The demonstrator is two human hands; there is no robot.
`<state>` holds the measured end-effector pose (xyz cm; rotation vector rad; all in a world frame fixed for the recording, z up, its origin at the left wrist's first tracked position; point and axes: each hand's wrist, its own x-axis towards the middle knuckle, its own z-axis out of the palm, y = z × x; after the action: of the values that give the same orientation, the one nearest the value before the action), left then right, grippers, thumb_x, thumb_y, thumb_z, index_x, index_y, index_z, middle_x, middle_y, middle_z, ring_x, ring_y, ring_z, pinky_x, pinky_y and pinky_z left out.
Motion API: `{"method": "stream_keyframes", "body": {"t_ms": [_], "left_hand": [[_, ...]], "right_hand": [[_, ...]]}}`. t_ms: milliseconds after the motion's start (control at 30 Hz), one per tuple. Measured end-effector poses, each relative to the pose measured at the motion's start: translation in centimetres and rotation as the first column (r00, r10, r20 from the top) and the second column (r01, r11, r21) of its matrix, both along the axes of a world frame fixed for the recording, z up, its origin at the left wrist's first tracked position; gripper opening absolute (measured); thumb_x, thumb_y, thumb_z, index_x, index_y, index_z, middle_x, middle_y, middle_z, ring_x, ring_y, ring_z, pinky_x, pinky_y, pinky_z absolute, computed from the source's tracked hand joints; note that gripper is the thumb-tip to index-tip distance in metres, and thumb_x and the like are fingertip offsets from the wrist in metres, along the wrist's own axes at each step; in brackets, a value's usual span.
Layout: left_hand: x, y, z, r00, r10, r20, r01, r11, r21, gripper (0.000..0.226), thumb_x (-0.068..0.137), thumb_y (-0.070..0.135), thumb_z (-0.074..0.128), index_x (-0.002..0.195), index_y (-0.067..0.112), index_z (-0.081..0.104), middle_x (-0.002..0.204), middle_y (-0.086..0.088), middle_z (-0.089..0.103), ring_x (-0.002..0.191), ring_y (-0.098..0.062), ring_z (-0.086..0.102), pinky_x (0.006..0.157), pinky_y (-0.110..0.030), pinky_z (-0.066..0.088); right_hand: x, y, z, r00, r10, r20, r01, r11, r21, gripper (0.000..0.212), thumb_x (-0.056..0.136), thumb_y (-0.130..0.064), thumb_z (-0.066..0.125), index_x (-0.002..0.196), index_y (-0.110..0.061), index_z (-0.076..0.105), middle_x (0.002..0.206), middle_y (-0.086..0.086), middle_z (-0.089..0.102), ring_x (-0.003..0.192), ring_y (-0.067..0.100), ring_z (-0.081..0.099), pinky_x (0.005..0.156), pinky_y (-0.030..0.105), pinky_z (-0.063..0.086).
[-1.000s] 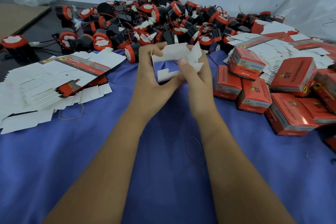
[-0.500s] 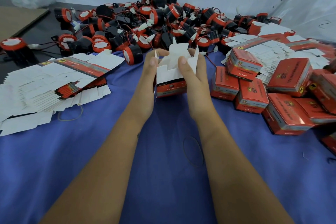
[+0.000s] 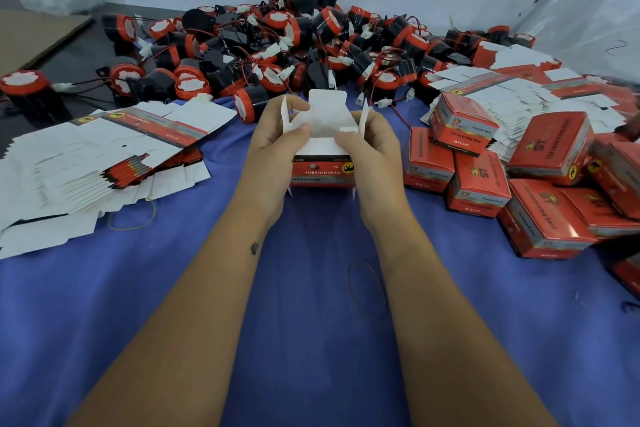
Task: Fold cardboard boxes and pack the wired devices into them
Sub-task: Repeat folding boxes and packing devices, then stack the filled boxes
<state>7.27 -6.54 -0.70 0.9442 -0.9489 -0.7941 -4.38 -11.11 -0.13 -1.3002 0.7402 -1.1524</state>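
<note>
- I am mid-fold on one red cardboard box (image 3: 322, 170): its body is squared up and its upper end stands open, with the white tuck flap (image 3: 327, 104) upright at the far side and a narrow side flap raised at each edge.
- My left hand (image 3: 277, 149) grips the box's left side, thumb curled over the near rim into the opening, fingers wrapped round the far-left corner.
- My right hand (image 3: 372, 149) grips the right side the same way, thumb pressing on the near-right rim.
- The box sits between my two hands over the blue cloth (image 3: 311, 322) that covers the tabletop; I cannot tell whether its base touches the cloth.
- Two small flap tips poke out below the box, so I judge the bottom end is not yet tucked shut.
- Next, I judge, I must close that bottom, then free one hand and take a wired device from the pile of red-and-black devices (image 3: 294, 45) just beyond the box.
- Flat box blanks (image 3: 104, 156) lie to my left, finished boxes (image 3: 519, 177) to my right.
</note>
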Motion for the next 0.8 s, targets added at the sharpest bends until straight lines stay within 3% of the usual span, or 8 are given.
{"method": "stream_keyframes", "body": {"t_ms": [100,233,300,367,467,567,700,800], "left_hand": [[-0.50,0.13,0.31,0.998,0.034,0.043,-0.035,0.999,0.038,0.045,0.093,0.000,0.042,0.094,0.041,0.059,0.116,0.001,0.063,0.095,-0.024,0.064,0.076,-0.042,0.055],[-0.94,0.23,0.53,0.984,0.137,0.115,-0.145,0.987,0.066,0.058,0.087,-0.005,0.036,0.091,0.050,0.057,0.120,0.001,0.060,0.111,-0.034,0.060,0.086,-0.054,0.054],[-1.01,0.20,0.19,0.983,0.134,0.124,-0.139,0.990,0.037,0.048,0.089,0.004,0.041,0.094,0.049,0.057,0.111,0.008,0.062,0.103,-0.023,0.063,0.078,-0.047,0.057],[-1.04,0.07,0.02,0.999,0.046,0.014,-0.046,0.999,-0.003,0.023,0.099,0.027,0.041,0.107,0.041,0.058,0.104,0.011,0.069,0.094,-0.013,0.066,0.073,-0.033,0.056],[-0.46,-0.48,-0.22,0.977,0.008,-0.211,-0.005,1.000,0.018,0.046,0.106,0.049,0.020,0.125,0.030,0.058,0.111,0.005,0.074,0.102,-0.014,0.070,0.077,-0.028,0.056],[-0.34,-0.53,-0.07,0.978,-0.012,-0.207,0.040,0.990,0.133,0.038,0.107,0.036,0.037,0.130,0.019,0.062,0.119,-0.005,0.072,0.107,-0.022,0.069,0.079,-0.033,0.058],[-0.41,-0.51,-0.27,0.999,0.032,-0.032,-0.028,0.992,0.120,0.038,0.095,0.001,0.046,0.117,0.025,0.066,0.108,0.005,0.073,0.096,-0.013,0.068,0.075,-0.027,0.057],[-0.55,-0.48,-0.10,0.997,0.061,-0.039,-0.056,0.991,0.124,0.043,0.095,-0.004,0.040,0.115,0.026,0.064,0.102,0.008,0.073,0.092,-0.011,0.067,0.074,-0.026,0.057]], "right_hand": [[0.46,0.16,-0.15,1.000,0.012,-0.020,-0.012,1.000,-0.003,0.025,0.073,-0.016,0.057,0.098,-0.020,0.054,0.095,0.001,0.062,0.077,0.008,0.060,0.061,0.021,0.050],[0.69,0.04,-0.50,1.000,0.018,-0.009,-0.018,1.000,0.001,0.025,0.085,-0.001,0.053,0.101,-0.020,0.055,0.098,0.003,0.063,0.076,0.007,0.062,0.062,0.022,0.052],[0.68,0.04,-0.57,1.000,-0.001,-0.009,0.001,1.000,-0.010,0.027,0.086,0.001,0.051,0.100,-0.021,0.056,0.097,0.003,0.063,0.077,0.008,0.061,0.063,0.023,0.052],[0.68,0.07,-0.58,1.000,-0.025,-0.017,0.025,1.000,-0.009,0.027,0.084,-0.002,0.050,0.097,-0.024,0.057,0.097,0.002,0.063,0.078,0.009,0.060,0.061,0.023,0.051],[0.73,0.07,-0.53,0.998,-0.053,-0.024,0.053,0.999,0.000,0.026,0.084,-0.003,0.049,0.094,-0.027,0.056,0.099,0.004,0.061,0.077,0.009,0.059,0.059,0.023,0.050],[0.73,0.12,-0.34,0.998,-0.065,-0.026,0.065,0.998,0.007,0.027,0.086,0.000,0.048,0.094,-0.025,0.056,0.096,0.002,0.061,0.077,0.010,0.058,0.059,0.024,0.050],[0.69,0.26,-0.31,0.999,-0.042,-0.008,0.042,0.999,0.004,0.025,0.081,-0.006,0.052,0.099,-0.023,0.056,0.101,0.005,0.064,0.083,0.014,0.061,0.064,0.027,0.052],[0.68,0.27,-0.27,0.977,0.082,0.196,-0.107,0.987,0.120,0.029,0.085,-0.023,0.054,0.112,-0.018,0.061,0.104,0.005,0.069,0.083,0.012,0.067,0.063,0.025,0.054]]}}
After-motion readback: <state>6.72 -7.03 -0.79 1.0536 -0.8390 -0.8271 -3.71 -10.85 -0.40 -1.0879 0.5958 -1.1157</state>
